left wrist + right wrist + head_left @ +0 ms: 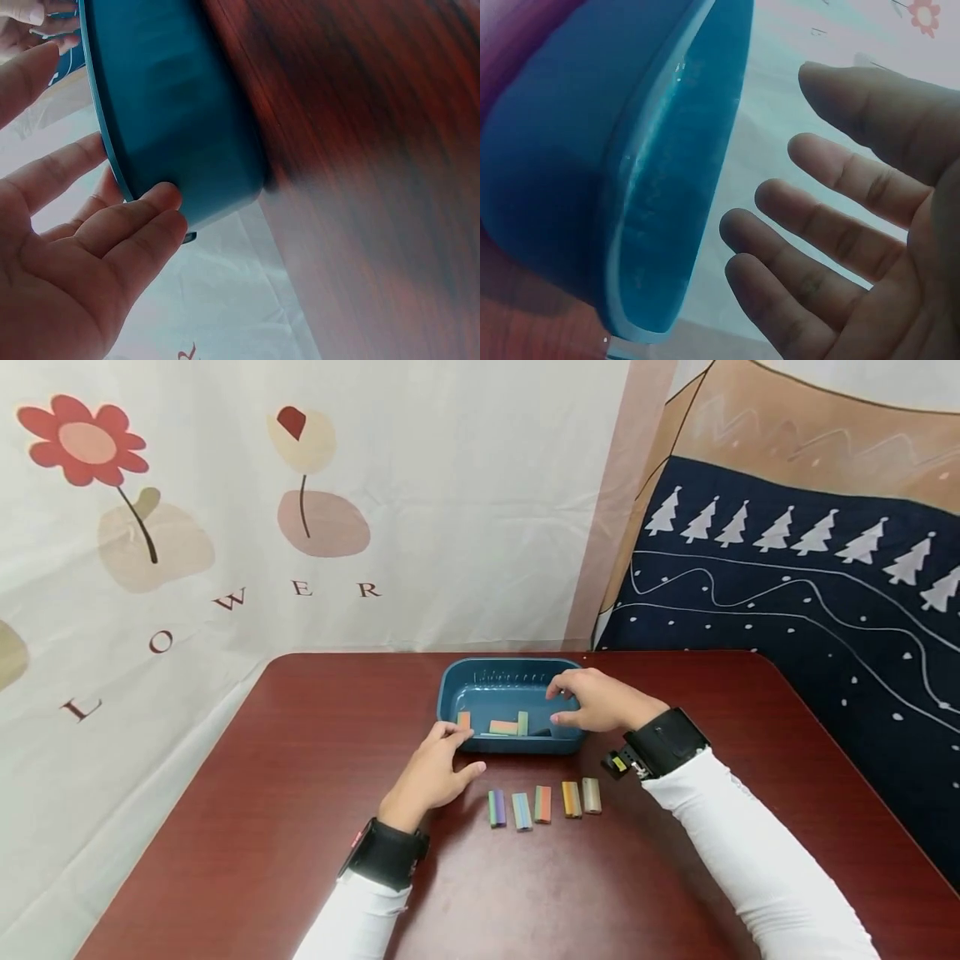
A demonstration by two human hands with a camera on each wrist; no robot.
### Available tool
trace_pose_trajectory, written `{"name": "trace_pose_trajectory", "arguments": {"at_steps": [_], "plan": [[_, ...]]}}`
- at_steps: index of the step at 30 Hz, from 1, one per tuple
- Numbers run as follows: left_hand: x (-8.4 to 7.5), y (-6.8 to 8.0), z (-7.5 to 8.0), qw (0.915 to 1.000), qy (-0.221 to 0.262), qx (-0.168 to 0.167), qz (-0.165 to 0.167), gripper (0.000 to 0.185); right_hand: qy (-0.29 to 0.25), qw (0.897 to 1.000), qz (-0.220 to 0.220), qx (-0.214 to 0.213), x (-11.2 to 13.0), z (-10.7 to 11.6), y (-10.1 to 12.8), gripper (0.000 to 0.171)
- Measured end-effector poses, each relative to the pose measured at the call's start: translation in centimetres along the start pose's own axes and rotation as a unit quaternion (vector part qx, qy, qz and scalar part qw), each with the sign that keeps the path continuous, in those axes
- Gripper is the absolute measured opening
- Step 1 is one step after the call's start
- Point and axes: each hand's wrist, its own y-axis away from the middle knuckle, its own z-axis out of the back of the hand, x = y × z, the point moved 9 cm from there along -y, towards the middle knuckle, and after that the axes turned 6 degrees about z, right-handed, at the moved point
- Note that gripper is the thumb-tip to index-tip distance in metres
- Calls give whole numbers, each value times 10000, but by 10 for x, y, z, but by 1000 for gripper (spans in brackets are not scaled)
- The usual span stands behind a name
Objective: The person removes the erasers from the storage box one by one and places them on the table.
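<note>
while both sleeved arms stretch across the dark red table (pixel 300 827), the person's hands sit at a blue plastic basin (pixel 457 689) that stands near the table's far edge, in front of the flower-printed curtain (pixel 225 510). the left hand (pixel 435 772) rests at the basin's near left corner, fingers straight and relaxed, fingertips touching the outer wall; the left wrist view shows the thumb (pixel 127 225) lying against the blue wall and the other fingers (pixel 45 176) reaching up by the rim, gripping nothing. the right hand (pixel 596 700) hangs over the basin's right side, above the rim, with its fingers loosely spread and slightly bent; the right wrist view shows the fingers (pixel 810 225) apart from one another and clear of the basin wall, with nothing between them. inside the basin lie small coloured blocks: an orange one (pixel 463 720) standing by the left wall, an orange-and-green one (pixel 503 727) lying flat, and a green one (pixel 522 722) upright just beside it. on the table in front of the basin, between the two forearms, five more blocks lie in a row, side by side but not touching: a purple-green block (pixel 497 807), a light blue block (pixel 522 811), a red-orange block (pixel 543 803), a yellow-orange block (pixel 572 799) and a beige block (pixel 592 795). black wrist bands (pixel 386 853) sit on both wrists. a dark blue cloth with white trees (pixel 787 577) hangs to the right.
</note>
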Motion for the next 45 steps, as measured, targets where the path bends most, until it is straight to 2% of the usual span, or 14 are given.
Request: {"name": "trace_pose_trajectory", "arguments": {"at_steps": [4,7,10,19,27,31,36,40,45], "plan": [[-5,-10,8,9997,6,-175,-148,59,132,9998,-47,-111,-4,17,-15,29],[-5,-15,9,9998,-24,-153,-118,59,107,9998,-93,-113,-7,24,-26,30],[-3,-14,5,10000,-93,-13,-22,60,77,9999,-76,61,-8,24,-36,32],[-2,-12,2,10000,-68,5,10,61,99,9994,-67,329,-12,24,-68,29],[1,-7,-2,9999,-53,46,88,60,56,9964,-160,836,-17,3,-89,28],[1,-6,-1,10000,-55,-10,48,60,362,9920,-265,1176,-19,-9,-99,27],[3,-5,0,10000,-14,-38,49,59,821,9783,-458,1845,-21,-31,-110,25],[4,-3,-1,10000,-2,-34,28,59,924,9659,-564,2351,-21,-51,-114,22],[6,-1,-4,10000,-28,10,73,59,917,9554,-658,2730,-22,-71,-114,19]]}}
